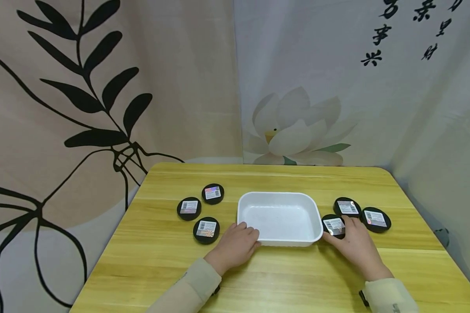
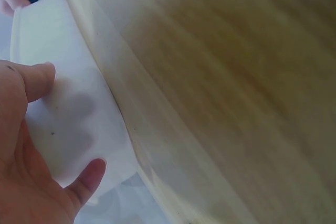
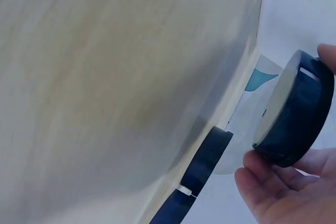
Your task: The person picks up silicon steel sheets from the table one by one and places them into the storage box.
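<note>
A white rectangular tray (image 1: 280, 217) stands mid-table. My left hand (image 1: 238, 244) grips its near left corner, some fingers over the rim; in the left wrist view digits also rest on the tray's outer wall (image 2: 63, 40). Beside the tray's right end my right hand (image 1: 356, 248) holds a round black tin (image 1: 334, 227), its top bearing a white barcode label. The right wrist view shows this tin (image 3: 307, 114) pinched across its sides and tilted, raised off the wood, its pale underside showing. Two similar tins (image 1: 347, 207) (image 1: 376, 219) lie just behind the right hand.
Three more black labelled tins (image 1: 189, 208) (image 1: 213, 193) (image 1: 206, 230) lie left of the tray. All of this is on a yellow wood-grain table (image 1: 282, 278). Behind the table hang printed curtains (image 1: 196, 87) with leaves, a lotus and written characters.
</note>
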The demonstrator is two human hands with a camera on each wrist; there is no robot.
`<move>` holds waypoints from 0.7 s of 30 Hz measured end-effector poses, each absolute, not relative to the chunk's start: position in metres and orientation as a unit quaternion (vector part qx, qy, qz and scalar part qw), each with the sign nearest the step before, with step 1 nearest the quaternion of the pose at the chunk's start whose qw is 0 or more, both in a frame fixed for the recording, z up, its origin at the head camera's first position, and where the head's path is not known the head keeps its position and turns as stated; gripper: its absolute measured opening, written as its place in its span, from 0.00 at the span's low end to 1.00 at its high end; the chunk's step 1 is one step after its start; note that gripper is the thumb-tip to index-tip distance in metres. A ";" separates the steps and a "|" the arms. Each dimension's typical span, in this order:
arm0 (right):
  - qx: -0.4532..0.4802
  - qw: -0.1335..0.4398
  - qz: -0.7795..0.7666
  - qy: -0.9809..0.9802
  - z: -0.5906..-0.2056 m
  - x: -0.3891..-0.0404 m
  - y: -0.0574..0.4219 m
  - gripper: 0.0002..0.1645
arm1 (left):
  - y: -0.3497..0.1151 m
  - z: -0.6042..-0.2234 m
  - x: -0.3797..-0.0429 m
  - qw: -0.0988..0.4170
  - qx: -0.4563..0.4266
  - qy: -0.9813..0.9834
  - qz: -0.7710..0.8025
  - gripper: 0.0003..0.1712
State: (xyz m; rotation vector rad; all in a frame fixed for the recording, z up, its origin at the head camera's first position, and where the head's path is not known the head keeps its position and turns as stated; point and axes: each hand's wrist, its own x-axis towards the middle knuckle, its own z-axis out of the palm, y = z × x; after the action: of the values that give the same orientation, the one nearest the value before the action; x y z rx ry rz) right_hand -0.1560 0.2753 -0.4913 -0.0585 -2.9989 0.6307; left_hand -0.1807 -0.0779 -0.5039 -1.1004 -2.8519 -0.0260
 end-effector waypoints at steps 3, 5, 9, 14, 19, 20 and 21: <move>-0.020 0.035 0.202 -0.978 -0.490 -0.156 0.275 0.65 | -0.078 -0.505 -0.181 0.040 -0.358 -0.933 -0.009 0.14; -0.023 0.033 0.202 -0.978 -0.491 -0.156 0.276 0.66 | -0.078 -0.505 -0.182 0.041 -0.358 -0.933 -0.010 0.14; -0.032 0.028 0.204 -0.978 -0.490 -0.156 0.278 0.67 | -0.078 -0.506 -0.182 0.045 -0.361 -0.931 -0.010 0.14; -0.038 0.025 0.204 -0.978 -0.486 -0.156 0.279 0.68 | -0.078 -0.507 -0.182 0.047 -0.363 -0.931 -0.010 0.14; -0.037 0.026 0.206 -0.978 -0.480 -0.156 0.278 0.66 | -0.078 -0.507 -0.182 0.045 -0.364 -0.930 -0.009 0.14; -0.037 0.027 0.205 -0.978 -0.479 -0.156 0.278 0.66 | -0.078 -0.506 -0.182 0.044 -0.364 -0.930 -0.009 0.14; -0.036 0.029 0.206 -0.977 -0.478 -0.156 0.278 0.66 | -0.078 -0.506 -0.182 0.043 -0.363 -0.931 -0.010 0.14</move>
State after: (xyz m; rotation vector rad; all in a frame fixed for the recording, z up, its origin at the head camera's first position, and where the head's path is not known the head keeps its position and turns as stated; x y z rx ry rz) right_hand -0.1563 0.2780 -0.4779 -0.1115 -3.0160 0.6355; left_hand -0.1818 -0.0781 -0.5063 -1.1106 -2.8465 -0.0305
